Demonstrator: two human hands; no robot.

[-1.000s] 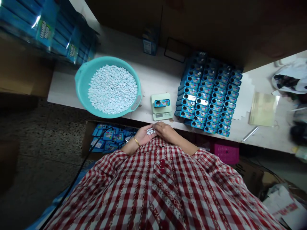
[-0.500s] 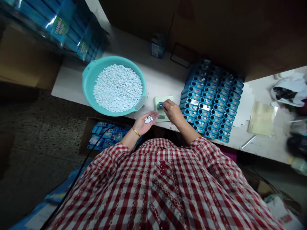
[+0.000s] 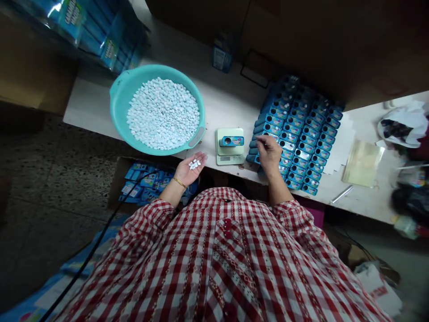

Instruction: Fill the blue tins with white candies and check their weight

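Observation:
My left hand (image 3: pixel 190 168) is palm up below the basin, with several small white candies (image 3: pixel 195 164) resting in it. A pale green digital scale (image 3: pixel 229 159) stands on the table to its right. On the scale's plate is one blue candy box (image 3: pixel 233 141), its dark round opening facing up. My right hand (image 3: pixel 270 153) hovers at the left edge of the rows of blue boxes (image 3: pixel 303 146). Its thumb and fingertips are pinched together; whether anything small is between them I cannot make out.
A turquoise basin (image 3: pixel 115 100) full of white candies stands left on the white table (image 3: pixel 214 107). Packs of blue cartons (image 3: pixel 100 42) rise behind it. Below the table edge is a carton of blue packets (image 3: pixel 140 181). A metal tube (image 3: pixel 342 194) lies at right.
My right hand has left the box on the scale and moved right to the rows of boxes. My left hand has drawn slightly left and away from the scale, still carrying the candies.

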